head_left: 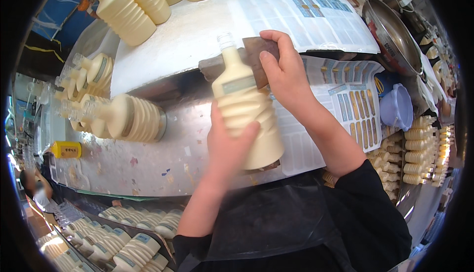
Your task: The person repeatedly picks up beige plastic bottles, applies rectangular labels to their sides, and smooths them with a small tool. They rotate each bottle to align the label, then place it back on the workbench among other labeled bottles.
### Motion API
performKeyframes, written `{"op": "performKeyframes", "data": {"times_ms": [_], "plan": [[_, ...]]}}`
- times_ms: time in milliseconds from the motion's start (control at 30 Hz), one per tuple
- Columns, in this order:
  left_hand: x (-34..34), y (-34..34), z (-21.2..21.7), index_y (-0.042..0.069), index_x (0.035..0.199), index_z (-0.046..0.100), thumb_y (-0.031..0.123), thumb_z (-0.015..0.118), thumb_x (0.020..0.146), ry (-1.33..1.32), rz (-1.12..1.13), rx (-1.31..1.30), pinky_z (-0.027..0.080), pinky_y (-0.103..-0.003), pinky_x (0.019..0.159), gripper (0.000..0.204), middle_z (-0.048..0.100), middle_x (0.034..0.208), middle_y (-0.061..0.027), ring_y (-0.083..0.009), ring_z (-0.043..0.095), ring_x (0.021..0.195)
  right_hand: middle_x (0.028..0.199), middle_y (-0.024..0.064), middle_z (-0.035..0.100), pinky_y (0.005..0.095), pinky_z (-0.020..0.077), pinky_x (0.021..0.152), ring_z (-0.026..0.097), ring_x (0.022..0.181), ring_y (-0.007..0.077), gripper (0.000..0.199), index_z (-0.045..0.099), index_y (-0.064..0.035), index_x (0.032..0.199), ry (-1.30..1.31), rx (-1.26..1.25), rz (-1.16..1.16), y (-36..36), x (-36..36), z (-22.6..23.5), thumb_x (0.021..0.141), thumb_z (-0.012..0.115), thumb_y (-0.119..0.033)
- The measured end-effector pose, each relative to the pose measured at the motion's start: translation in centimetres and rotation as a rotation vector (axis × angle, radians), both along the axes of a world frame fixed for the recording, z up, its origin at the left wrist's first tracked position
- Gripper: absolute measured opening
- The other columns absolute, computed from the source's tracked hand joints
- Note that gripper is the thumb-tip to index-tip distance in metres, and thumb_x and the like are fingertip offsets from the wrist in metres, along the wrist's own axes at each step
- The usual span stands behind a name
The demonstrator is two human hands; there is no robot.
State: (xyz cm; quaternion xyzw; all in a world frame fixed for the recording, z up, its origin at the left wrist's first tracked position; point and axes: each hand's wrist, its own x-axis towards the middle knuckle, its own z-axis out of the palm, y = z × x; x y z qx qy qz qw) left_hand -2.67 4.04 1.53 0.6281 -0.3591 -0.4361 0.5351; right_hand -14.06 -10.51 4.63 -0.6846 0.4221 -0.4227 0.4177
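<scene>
Cream bottle (247, 106) observed above the metal table (153, 175), neck pointing away from the person. Left hand (224, 141) is wrapped around its lower body, thumb across the front. Right hand (284, 72), beside the bottle's shoulder, pinches 1 flat brown piece (255, 57) between thumb and fingers; contact with the bottle cannot be confirmed. Right of the bottle: 1 label sheet (348, 104), 1 purple bucket (396, 106). Left of it: 1 yellow container (66, 149).
</scene>
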Motion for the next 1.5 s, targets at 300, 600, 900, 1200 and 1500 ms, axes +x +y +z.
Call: {"op": "performKeyframes", "data": {"times_ms": [300,600,900,1200,1500], "plan": [[-1.2,-0.5,3.3,0.004,0.15,0.034,0.034,0.079,0.087,-0.356,0.016,0.201,0.052,-0.051,0.093,0.083,0.067,0.123,-0.0249,-0.0445,0.067,0.111,0.127,0.0232,0.054,0.0469,0.0458,0.101,0.057,0.115,0.0425,0.032,0.048,-0.0002,0.132,0.245,-0.343,0.04,2.8,4.7,2.5,0.102,0.05,-0.01],[-0.6,0.1,1.0,0.01,0.161,0.021,0.036,0.081,0.082,-0.466,0.086,-0.083,0.049,-0.052,0.102,0.103,0.047,0.146,-0.0322,-0.0478,0.056,0.126,0.126,0.0229,0.054,0.0483,0.0464,0.1,0.056,0.116,0.0433,0.032,0.049,-0.0007,0.13,0.46,-0.416,0.02,2.2,4.5,2.7,0.099,0.05,-0.01],[-0.4,-0.3,1.2,0.015,0.164,0.019,0.035,0.083,0.078,-0.617,-0.05,-0.003,0.05,-0.05,0.103,0.109,0.034,0.151,-0.0296,-0.0448,0.05,0.132,0.13,0.0212,0.055,0.0427,0.0455,0.105,0.057,0.121,0.0369,0.038,0.05,-0.0013,0.134,0.111,-0.317,0.019,-1.1,-0.6,-1.8,0.098,0.055,-0.007],[0.1,-0.6,-0.6,0.011,0.166,0.01,0.022,0.081,0.075,-0.438,-0.025,-0.086,0.044,-0.045,0.111,0.116,0.038,0.15,-0.0221,-0.0361,0.049,0.135,0.132,0.0198,0.055,0.0429,0.0466,0.104,0.057,0.122,0.0383,0.043,0.047,-0.0043,0.137,0.005,-0.394,-0.003,-2.1,-1.1,-4.3,0.096,0.059,-0.004],[0.5,-0.5,-1.2,0.007,0.165,0.011,0.02,0.076,0.08,-0.254,0.005,-0.103,0.039,-0.044,0.116,0.108,0.037,0.154,-0.0236,-0.0335,0.047,0.138,0.102,0.0007,0.068,0.0246,0.0507,0.088,0.06,0.097,0.0058,0.018,0.07,-0.003,0.114,-0.396,0.204,0.075,-1.6,-5.3,-1.4,0.101,0.063,-0.014]]}}
